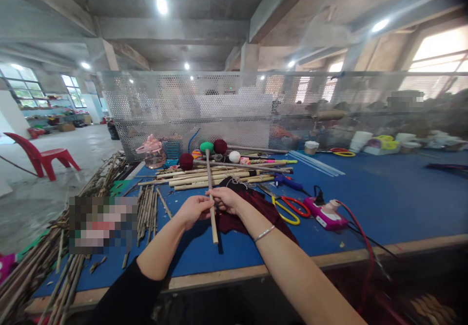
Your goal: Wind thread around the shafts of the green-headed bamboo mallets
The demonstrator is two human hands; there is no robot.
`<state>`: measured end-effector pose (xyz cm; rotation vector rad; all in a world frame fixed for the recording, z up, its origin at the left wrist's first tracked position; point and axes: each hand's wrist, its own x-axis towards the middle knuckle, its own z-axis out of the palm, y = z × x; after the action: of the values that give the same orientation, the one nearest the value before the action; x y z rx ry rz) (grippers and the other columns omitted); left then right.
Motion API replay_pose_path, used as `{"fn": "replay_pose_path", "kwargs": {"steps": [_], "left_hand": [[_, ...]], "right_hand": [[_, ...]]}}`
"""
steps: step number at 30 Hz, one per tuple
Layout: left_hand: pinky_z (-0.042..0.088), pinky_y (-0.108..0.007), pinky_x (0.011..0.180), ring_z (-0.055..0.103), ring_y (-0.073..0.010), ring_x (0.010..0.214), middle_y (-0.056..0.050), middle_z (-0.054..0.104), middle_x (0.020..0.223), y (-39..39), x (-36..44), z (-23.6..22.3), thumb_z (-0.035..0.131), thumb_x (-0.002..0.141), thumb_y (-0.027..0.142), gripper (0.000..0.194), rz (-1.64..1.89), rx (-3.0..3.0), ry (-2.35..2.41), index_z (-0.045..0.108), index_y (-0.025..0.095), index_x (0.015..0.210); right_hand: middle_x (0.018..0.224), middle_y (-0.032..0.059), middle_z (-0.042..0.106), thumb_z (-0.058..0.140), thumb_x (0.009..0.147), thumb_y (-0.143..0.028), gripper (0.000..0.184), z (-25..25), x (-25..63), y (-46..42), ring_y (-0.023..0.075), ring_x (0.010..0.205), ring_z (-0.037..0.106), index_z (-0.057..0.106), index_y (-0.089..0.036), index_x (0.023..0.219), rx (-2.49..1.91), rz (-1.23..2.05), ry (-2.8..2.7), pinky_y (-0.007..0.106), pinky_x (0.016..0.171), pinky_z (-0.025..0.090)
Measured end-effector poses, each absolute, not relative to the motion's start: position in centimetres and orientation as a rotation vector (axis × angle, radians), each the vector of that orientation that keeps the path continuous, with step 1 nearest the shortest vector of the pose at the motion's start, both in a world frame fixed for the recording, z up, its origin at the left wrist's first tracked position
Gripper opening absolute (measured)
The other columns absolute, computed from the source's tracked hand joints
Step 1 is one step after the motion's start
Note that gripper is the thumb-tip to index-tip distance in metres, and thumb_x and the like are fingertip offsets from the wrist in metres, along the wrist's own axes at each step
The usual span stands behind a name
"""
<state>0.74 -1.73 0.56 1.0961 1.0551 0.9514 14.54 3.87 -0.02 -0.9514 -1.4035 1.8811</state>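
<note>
A long thin stick (213, 225), pale at its near end and greyer toward the far end, points away from me over the table. My left hand (195, 211) pinches it from the left, and my right hand (226, 200) pinches it from the right slightly farther up. At the stick's far end appears a green ball (206, 147); whether it is fixed on or lies behind, I cannot tell. Dark red cloth (244, 213) is under and beside my right hand. Beyond both hands lies a pile of pale wooden sticks (193, 182).
Scissors with red and yellow handles (288, 213), a blue glue gun (288, 182) and a purple power strip (325, 214) with cables lie to the right. Dry twigs (146, 213) lie left. A pink-lidded jar (153, 154) stands before a perforated metal screen (183, 105).
</note>
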Motion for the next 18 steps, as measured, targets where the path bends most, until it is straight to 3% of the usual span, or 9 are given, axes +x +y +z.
{"fn": "replay_pose_path", "kwargs": {"steps": [3,10,18], "left_hand": [[0.044,-0.020,0.057,0.058,-0.0098,0.060,-0.006,0.061,0.069,-1.9,0.9,0.9,0.070,0.058,0.035,0.032,0.916,1.029,1.017,0.058,0.011,0.076],[0.043,-0.021,0.051,0.051,-0.0077,0.049,0.002,0.052,0.054,-2.0,1.5,0.4,0.069,0.054,0.046,0.039,0.934,1.168,1.211,0.052,0.013,0.068],[0.044,-0.022,0.050,0.052,-0.0092,0.047,0.004,0.051,0.051,-1.5,1.0,0.3,0.069,0.056,0.039,0.033,0.937,1.161,1.188,0.049,0.015,0.069]], "right_hand": [[0.037,-0.0116,0.027,0.058,0.071,-0.034,0.021,0.0,14.4,3.8,0.0014,0.029,0.015,0.049,-0.015,0.071,-0.946,1.853,-1.397,0.015,0.031,0.008],[0.038,-0.0076,0.038,0.059,0.070,-0.041,0.033,-0.7,13.5,3.6,0.0024,0.029,0.026,0.041,-0.015,0.057,-1.093,1.563,-1.524,0.017,0.031,0.015],[0.039,-0.0105,0.030,0.058,0.069,-0.043,0.030,-0.2,13.9,3.7,0.0017,0.030,0.017,0.045,-0.016,0.065,-0.977,1.711,-1.591,0.017,0.031,0.010]]}}
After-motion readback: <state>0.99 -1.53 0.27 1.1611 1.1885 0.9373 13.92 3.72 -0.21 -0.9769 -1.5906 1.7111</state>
